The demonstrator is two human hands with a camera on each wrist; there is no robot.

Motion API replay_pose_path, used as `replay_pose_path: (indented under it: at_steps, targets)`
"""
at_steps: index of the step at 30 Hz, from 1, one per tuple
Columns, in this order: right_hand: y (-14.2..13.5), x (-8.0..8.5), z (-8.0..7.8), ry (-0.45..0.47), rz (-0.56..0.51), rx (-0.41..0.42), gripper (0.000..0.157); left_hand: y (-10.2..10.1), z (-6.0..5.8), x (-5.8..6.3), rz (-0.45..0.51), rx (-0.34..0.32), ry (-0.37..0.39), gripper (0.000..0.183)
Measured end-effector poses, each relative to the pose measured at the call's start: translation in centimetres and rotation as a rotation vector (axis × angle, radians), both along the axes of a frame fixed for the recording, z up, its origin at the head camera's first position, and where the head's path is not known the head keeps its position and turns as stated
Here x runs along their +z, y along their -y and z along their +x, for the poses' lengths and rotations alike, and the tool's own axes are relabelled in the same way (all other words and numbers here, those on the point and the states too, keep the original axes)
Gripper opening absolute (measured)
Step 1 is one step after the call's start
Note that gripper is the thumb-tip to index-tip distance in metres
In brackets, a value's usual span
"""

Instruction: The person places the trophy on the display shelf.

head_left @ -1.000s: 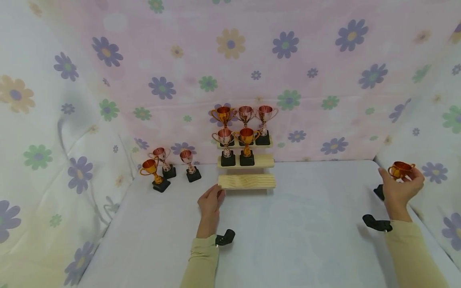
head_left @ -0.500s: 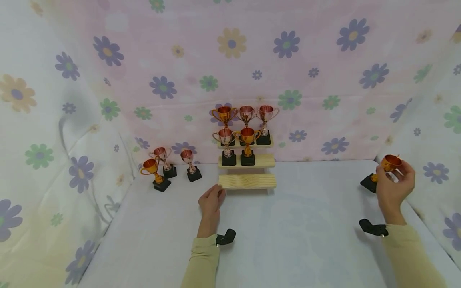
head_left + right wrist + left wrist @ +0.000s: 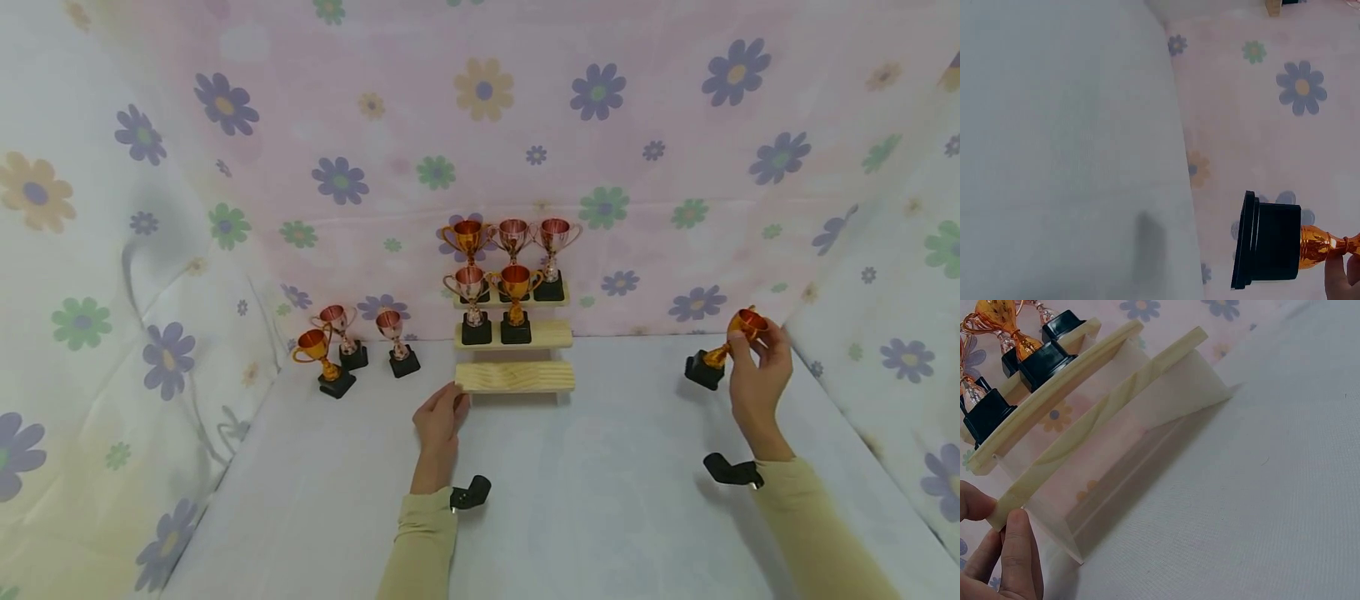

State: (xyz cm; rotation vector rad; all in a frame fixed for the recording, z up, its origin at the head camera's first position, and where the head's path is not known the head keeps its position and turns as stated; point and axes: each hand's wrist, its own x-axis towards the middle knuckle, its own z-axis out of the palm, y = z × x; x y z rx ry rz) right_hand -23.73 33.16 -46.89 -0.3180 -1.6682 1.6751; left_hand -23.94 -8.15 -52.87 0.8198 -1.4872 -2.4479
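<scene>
The right hand (image 3: 760,385) has fingers bent round one gold cup (image 3: 717,356). The left hand (image 3: 436,423) pinches one stand (image 3: 514,377). It has five cups (image 3: 515,285); the table (image 3: 615,492) has three small cups (image 3: 391,327).

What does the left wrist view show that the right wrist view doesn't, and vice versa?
Left wrist only: the left hand pinching the lowest shelf by its corner, and a gold trophy on the middle shelf.
Right wrist only: the right hand holding another gold trophy.
Both: white tablecloth, flowered cloth and some shelf wood, barely visible in the right wrist view.
</scene>
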Motion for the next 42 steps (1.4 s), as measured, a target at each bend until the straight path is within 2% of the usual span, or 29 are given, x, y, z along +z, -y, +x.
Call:
replay_pose_path:
  at_steps: [5, 9, 13, 18, 23, 29, 34, 42]
  targets:
    - [2.5, 0.3, -0.5, -0.021, 0.055, 0.077, 0.042, 0.0, 0.0, 0.1, 0.010, -0.002, 0.002, 0.034]
    - [4.1, 0.5, -0.9, 0.014, 0.119, 0.134, 0.044, 0.1, 0.0, 0.1, 0.016, -0.003, 0.000, 0.035]
    - [5.3, 0.8, -1.0, 0.026, 0.178, 0.244, 0.045, 0.1, 0.1, 0.2, 0.016, -0.007, 0.005, 0.034]
    - [6.3, 1.5, -1.2, -0.057, 0.242, 0.430, 0.044, 0.1, 0.2, 0.3, 0.014, -0.010, 0.004, 0.034]
    - [7.1, 2.6, -1.7, -0.160, 0.325, 0.556, 0.044, 0.1, 0.3, 0.3, 0.019, -0.008, 0.001, 0.033]
    - [8.5, 4.2, -2.4, -0.174, 0.319, 0.681, 0.046, 0.2, 0.2, 0.4, 0.024, -0.010, -0.005, 0.033]
    - [10.1, 5.3, -3.4, -0.158, 0.335, 0.730, 0.045, 0.3, 0.1, 0.4, 0.018, -0.020, 0.005, 0.034]
    - [12.1, 5.9, -5.4, -0.150, 0.241, 0.864, 0.045, 0.2, 0.2, 0.4, 0.030, -0.015, 0.002, 0.035]
